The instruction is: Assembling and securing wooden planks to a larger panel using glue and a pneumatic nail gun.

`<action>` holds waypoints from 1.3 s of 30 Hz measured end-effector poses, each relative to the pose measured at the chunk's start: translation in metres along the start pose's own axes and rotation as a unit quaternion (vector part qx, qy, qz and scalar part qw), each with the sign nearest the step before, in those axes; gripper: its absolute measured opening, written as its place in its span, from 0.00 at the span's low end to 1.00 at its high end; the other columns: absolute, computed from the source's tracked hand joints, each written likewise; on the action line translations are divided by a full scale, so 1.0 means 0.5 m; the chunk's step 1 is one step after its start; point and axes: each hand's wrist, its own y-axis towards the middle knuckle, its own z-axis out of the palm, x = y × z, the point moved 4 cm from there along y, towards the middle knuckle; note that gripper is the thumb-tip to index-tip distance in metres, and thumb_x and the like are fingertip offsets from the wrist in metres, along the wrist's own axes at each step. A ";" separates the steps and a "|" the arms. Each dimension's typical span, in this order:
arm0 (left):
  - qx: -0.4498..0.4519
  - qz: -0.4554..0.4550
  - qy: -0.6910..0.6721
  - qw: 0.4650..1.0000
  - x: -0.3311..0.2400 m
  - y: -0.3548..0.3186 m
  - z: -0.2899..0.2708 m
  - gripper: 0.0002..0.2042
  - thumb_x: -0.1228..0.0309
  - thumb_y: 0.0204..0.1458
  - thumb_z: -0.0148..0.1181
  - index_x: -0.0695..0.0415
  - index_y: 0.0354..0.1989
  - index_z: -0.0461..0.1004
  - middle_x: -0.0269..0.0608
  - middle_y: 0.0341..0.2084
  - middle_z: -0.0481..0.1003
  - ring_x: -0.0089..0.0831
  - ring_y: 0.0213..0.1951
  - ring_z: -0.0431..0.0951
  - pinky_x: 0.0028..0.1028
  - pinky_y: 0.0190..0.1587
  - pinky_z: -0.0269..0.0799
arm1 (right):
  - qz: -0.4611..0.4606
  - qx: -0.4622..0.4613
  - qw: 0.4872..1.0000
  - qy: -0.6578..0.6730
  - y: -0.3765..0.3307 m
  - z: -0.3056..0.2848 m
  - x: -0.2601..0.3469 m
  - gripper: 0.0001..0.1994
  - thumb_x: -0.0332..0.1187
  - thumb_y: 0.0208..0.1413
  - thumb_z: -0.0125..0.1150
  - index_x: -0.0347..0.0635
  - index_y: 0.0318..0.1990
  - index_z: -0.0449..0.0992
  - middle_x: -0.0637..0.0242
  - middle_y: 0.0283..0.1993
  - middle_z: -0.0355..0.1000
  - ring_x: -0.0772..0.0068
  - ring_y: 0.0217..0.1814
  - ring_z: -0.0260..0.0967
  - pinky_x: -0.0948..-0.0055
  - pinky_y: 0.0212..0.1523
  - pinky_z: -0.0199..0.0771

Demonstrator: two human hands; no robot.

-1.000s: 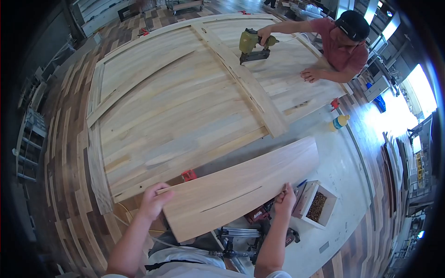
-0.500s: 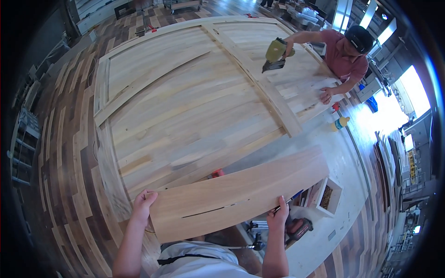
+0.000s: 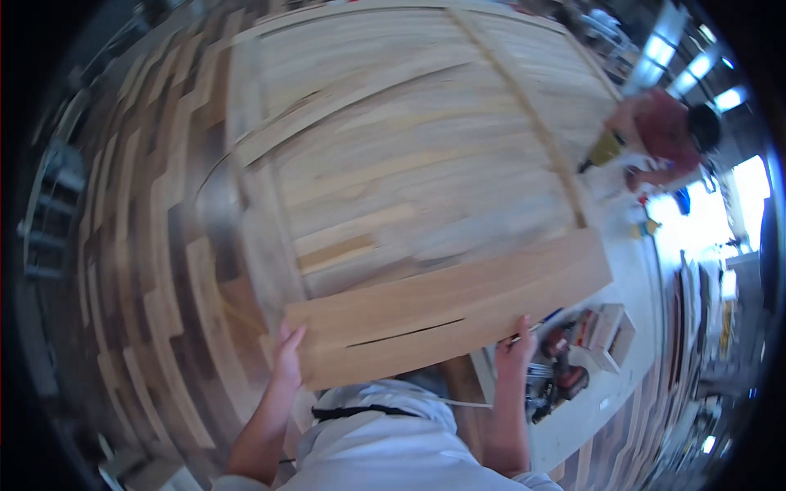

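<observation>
Between my hands is a wide, thin wooden board (image 3: pixel 458 295) with a long dark slit or line along its face. My left hand (image 3: pixel 288 353) is closed on the board's left end. Along the near edge, toward the right, my right hand (image 3: pixel 516 344) grips it too. A slim pen-like thing with a blue end (image 3: pixel 547 317) sticks out of the right hand's fingers. Beyond the board lies a large framed wooden panel (image 3: pixel 368 176), whose near edge the board covers. A diagonal strip (image 3: pixel 344 106) crosses the panel's left section. Motion blurs the picture.
At the far right a co-worker (image 3: pixel 665 135) bends over the panel, holding an olive-green nail gun (image 3: pixel 604 150) against it. A red-and-black power drill (image 3: pixel 566 364) and a small open box (image 3: pixel 610 335) sit on the pale tabletop (image 3: pixel 548 438). A yellow-capped bottle (image 3: pixel 645 228) stands farther off.
The view has swung, so the panel and co-worker appear farther right. The board now overlaps the panel's near edge more. The co-worker's nail gun has come down from the air to the panel.
</observation>
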 end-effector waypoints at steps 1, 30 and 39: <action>0.008 0.012 0.029 0.999 -0.011 0.002 0.006 0.24 0.72 0.55 0.55 0.58 0.61 0.61 0.42 0.54 0.69 0.31 0.55 0.70 0.30 0.58 0.63 | -0.004 0.009 1.000 -0.006 0.000 0.009 -0.001 0.09 0.40 0.59 0.59 0.47 0.38 0.68 0.75 0.25 0.67 0.87 0.14 0.56 0.88 0.11 0.52; 0.029 0.181 0.598 0.780 -0.035 -0.006 -0.116 0.28 0.64 0.45 0.66 0.55 0.56 0.66 0.45 0.51 0.66 0.44 0.47 0.74 0.39 0.47 0.73 | 0.061 0.088 0.994 -0.010 0.193 0.143 -0.065 0.10 0.42 0.62 0.56 0.46 0.37 0.69 0.74 0.26 0.65 0.85 0.16 0.53 0.86 0.12 0.48; 0.024 0.321 0.589 0.741 -0.021 0.007 -0.027 0.39 0.62 0.33 0.74 0.53 0.59 0.65 0.48 0.58 0.64 0.47 0.61 0.62 0.50 0.66 0.50 | 0.084 0.114 0.989 -0.033 0.189 0.138 -0.071 0.10 0.41 0.62 0.56 0.45 0.37 0.69 0.74 0.22 0.63 0.85 0.17 0.55 0.85 0.12 0.47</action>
